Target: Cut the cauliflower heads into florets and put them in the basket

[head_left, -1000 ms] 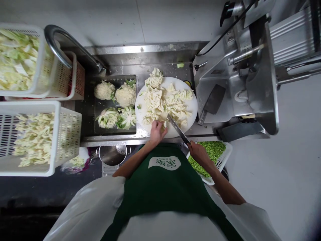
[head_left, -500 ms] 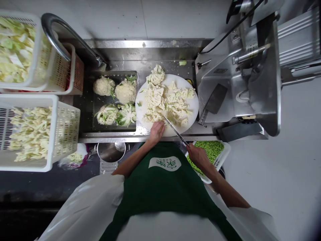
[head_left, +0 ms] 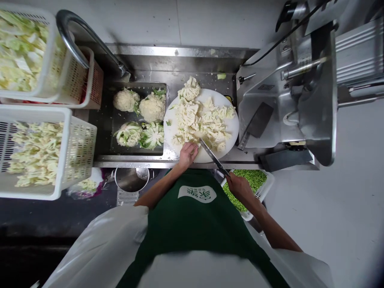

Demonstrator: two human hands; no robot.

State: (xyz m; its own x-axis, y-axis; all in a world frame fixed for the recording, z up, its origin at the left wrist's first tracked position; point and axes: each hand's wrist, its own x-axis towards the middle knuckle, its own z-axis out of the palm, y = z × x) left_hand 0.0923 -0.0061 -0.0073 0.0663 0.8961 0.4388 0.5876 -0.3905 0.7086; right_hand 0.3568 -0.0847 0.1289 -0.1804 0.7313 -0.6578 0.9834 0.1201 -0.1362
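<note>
My right hand [head_left: 237, 185] is closed round the handle of a kitchen knife [head_left: 213, 157]. The blade slants up and left over the near part of a round white cutting board [head_left: 172, 132], its tip close to cut cauliflower. At the board's near left edge, my left hand [head_left: 188, 155] has its fingers curled together on a small pale cauliflower piece, partly hidden by them. Cut cauliflower florets [head_left: 210, 122] cover most of the board, and a larger cauliflower chunk [head_left: 189, 89] lies at its far edge.
Several cauliflower heads [head_left: 152, 108] sit in the sink [head_left: 105, 140] under a curved faucet [head_left: 78, 30]. A basket of florets [head_left: 67, 152] stands left. A cleaver [head_left: 260, 119] lies right. Below the counter are a basket of chopped greens [head_left: 266, 188] and a metal pot [head_left: 132, 180].
The knife tip has moved slightly right, away from my left hand, and more of the blade's side shows. My left hand stays at the board's near edge. The whole view has shifted slightly.
</note>
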